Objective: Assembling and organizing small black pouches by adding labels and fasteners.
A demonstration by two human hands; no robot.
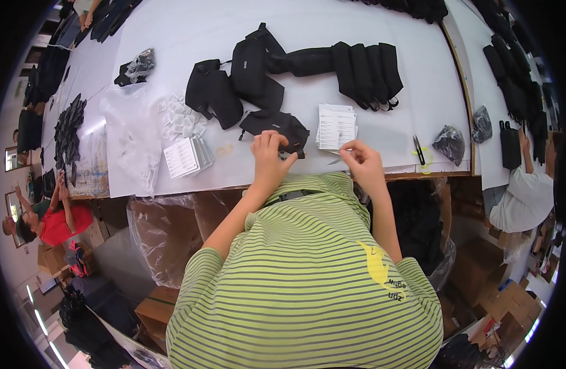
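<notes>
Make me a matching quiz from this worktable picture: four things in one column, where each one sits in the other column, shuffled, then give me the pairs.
Things:
1. small black bag
2. stack of white cards
3. thread snips
4. fanned pile of white tags

Places:
A. near the table's front edge, right of the right hand
B. left of the left hand, beside clear plastic bags
C. under the fingers of the left hand
D. just beyond the right hand, farther up the table

Pairs: 1-C, 2-D, 3-A, 4-B
</notes>
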